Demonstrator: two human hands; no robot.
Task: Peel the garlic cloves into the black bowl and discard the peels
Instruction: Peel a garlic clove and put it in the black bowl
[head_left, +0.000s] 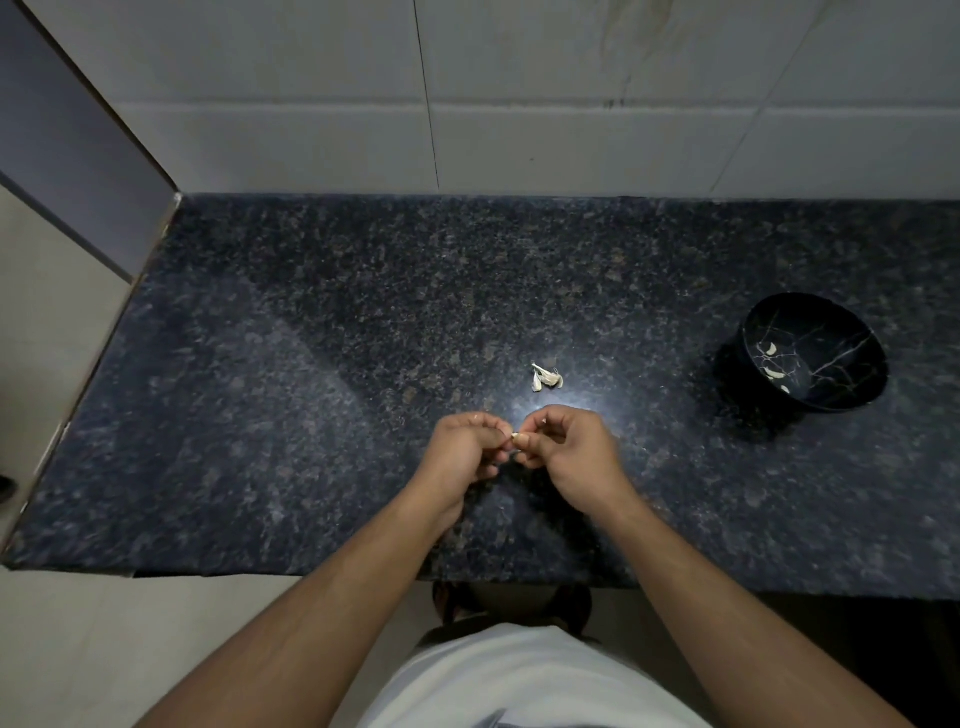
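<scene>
Garlic clove (515, 439), pale and only partly visible, sits pinched between the fingertips of both hands above the front middle of the dark speckled counter (311, 338). Left hand (464, 450) curls its fingers around the clove's near end; right hand (566, 451) closes thumb and forefinger on the other end, so each grip is clamped on the same clove. Whether skin is coming away at this instant is too small to tell.

Black bowl (813, 358), veined with pale lines, stands well apart to the right, near the back half of the counter. Three or so peeled cloves (770, 360) lie inside it on the left part of its floor, which suggests that several cloves are already finished.

Small heap of pale pieces (546, 378) rests on the counter just beyond the hands; it cannot be told whether these are shed peels, unpeeled cloves, or both. No bin or other place for waste appears in view.

Judged from this layout, the task is partway through: some cloves are delivered, one is in hand, and the heap is not yet cleared from the counter, so discarding is not done.
</scene>
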